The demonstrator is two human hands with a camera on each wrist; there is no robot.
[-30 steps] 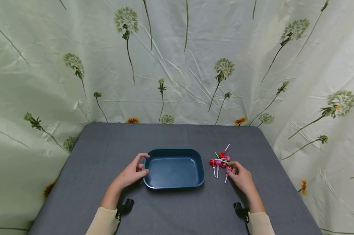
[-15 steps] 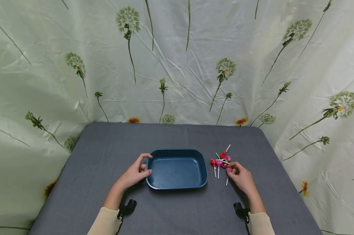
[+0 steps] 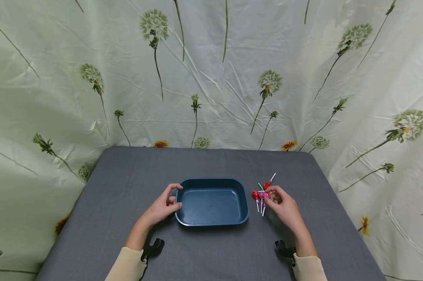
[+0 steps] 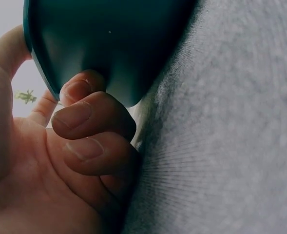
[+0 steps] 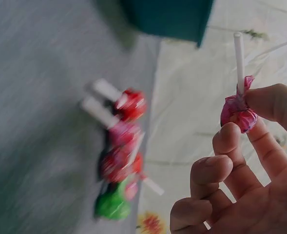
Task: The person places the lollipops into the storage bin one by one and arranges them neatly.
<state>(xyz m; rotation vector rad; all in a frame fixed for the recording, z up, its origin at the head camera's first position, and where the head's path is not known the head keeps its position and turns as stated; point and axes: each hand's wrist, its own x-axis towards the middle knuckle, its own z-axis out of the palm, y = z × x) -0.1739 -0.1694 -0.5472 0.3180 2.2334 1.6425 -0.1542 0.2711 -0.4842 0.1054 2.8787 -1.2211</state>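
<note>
Soft light leaves a faint shadow along the blue tray (image 3: pixel 211 207); loose lollipops (image 5: pixel 116 163) beside it blur in the right wrist view.

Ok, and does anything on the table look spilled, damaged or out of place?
Nothing stands out. The blue tray sits squarely on the table, and no spill or damage shows. The loose lollipops lie jumbled beside it, sticks pointing different ways, which looks untidy rather than odd.

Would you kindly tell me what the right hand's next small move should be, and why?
Probably carry the pink lollipop left, over the tray: the right hand pinches it apart from the other lollipops, and the left hand holds the tray, which stands beside them.
</note>
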